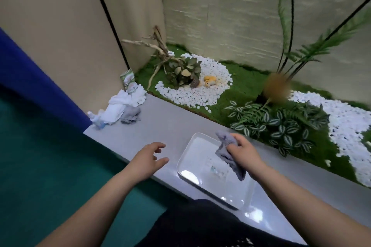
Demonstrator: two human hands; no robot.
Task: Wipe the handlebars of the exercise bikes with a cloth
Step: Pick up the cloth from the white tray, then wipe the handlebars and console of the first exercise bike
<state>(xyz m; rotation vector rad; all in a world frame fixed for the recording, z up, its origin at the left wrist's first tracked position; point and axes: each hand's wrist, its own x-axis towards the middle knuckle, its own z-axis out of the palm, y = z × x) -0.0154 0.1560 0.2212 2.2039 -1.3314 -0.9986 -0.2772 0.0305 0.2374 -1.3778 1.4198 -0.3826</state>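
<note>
My right hand [244, 151] grips a grey cloth [227, 151] above a white rectangular tray [204, 181] that lies on a grey ledge [160, 124]. The cloth hangs crumpled from my fingers, its lower end dangling over the tray. To the left of the tray, my left hand [149, 157] hovers over the ledge's front edge with fingers relaxed and spread, holding nothing. No exercise bike or handlebar is in view.
A pile of white and grey cloths [120, 109] lies at the ledge's far left end beside a green-white packet [128, 78]. Behind the ledge are fake grass, white pebbles [192, 90], driftwood and leafy plants [281, 124]. Teal floor [50, 166] lies to the left.
</note>
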